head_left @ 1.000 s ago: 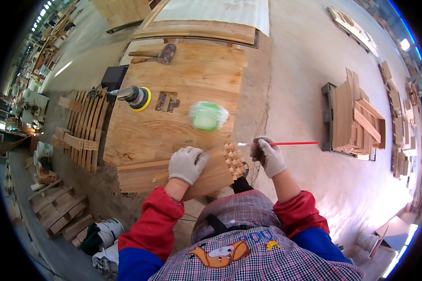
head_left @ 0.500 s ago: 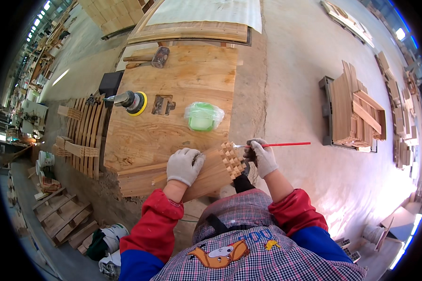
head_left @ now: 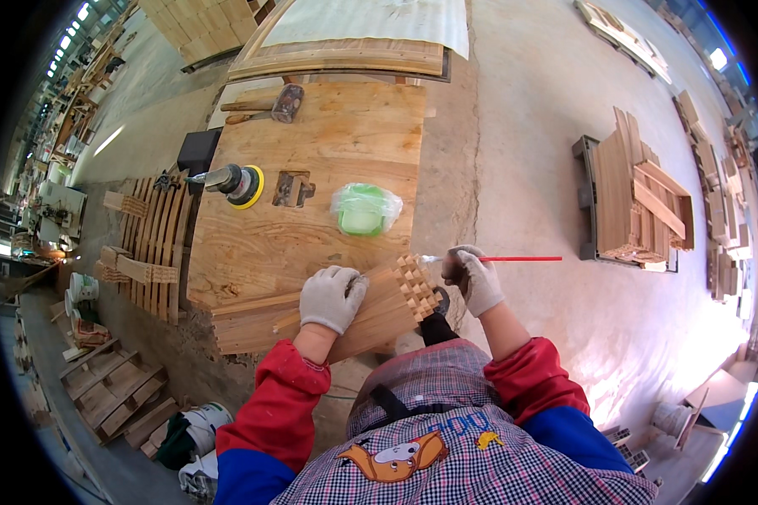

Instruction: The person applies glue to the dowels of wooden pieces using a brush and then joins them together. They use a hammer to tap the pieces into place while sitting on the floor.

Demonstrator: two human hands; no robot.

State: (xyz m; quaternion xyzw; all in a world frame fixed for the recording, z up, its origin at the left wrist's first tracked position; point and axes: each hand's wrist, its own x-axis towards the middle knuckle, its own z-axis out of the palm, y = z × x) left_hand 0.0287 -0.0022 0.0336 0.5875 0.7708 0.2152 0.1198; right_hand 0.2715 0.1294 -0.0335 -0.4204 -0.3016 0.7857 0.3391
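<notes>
The bundle of boards [head_left: 370, 305] is a light brown, straight-grained wood, several strips laid side by side, and its right end [head_left: 417, 288] is cut into staggered square teeth, paler than the faces, with dark gaps between them. The red-handled tool [head_left: 526, 258] is thin and straight, with a whitish tip that is blurred. The boards lie aslant along the near edge of a wooden workbench [head_left: 244, 244], whose worn yellowish top has a rough rectangular cutout [head_left: 293, 189]. On it are a sander [head_left: 242, 185] with a yellow-rimmed pad, a mallet [head_left: 287, 103] at the far left corner and a green block [head_left: 362, 212] wrapped in clear plastic. Around it stretches a bare concrete floor [head_left: 531, 151]; a stack of planks [head_left: 627, 198] stands to the right, slatted wood [head_left: 147, 240] to the left, and a white bucket [head_left: 210, 417] lower left. The gloved left hand [head_left: 334, 300] rests on top of the boards near their middle, fingers curled toward the far side; the fingertips are hidden, so how tightly it closes cannot be told. The gloved right hand [head_left: 476, 282], just beyond the toothed end, pinches the tool between thumb and fingers, its tip pointing left at the teeth, its red shaft running out to the right.
</notes>
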